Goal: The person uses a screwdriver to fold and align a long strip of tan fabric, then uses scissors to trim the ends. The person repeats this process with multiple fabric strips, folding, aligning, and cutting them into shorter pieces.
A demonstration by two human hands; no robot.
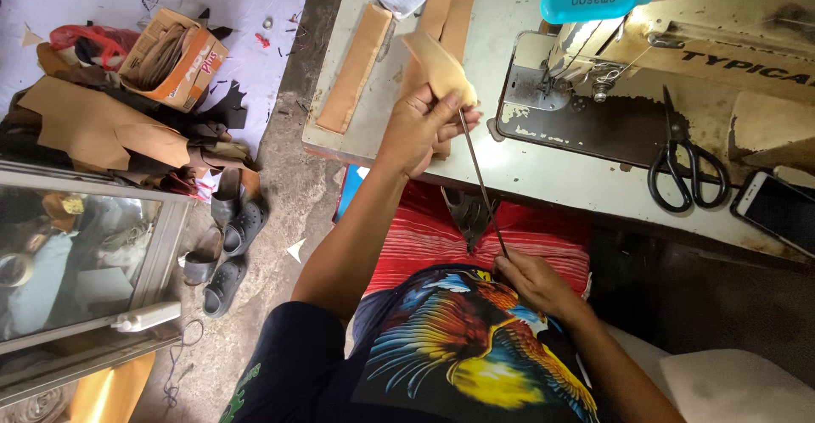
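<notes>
Left hand fingers pinch tan leather piece; right hand grips thin rod.

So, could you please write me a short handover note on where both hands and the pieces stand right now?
Left hand: raised over the table edge, gripping a small tan leather piece pushed onto a thin metal rod.
Right hand: low by the lap, holding the rod's lower end.
Things: tan leather strips lie on the sewing machine table; black scissors and a phone sit right of the needle area.
Done: the rod is in the piece.
Left: I cannot tell how far the piece is worked; the strips lie untouched.
</notes>
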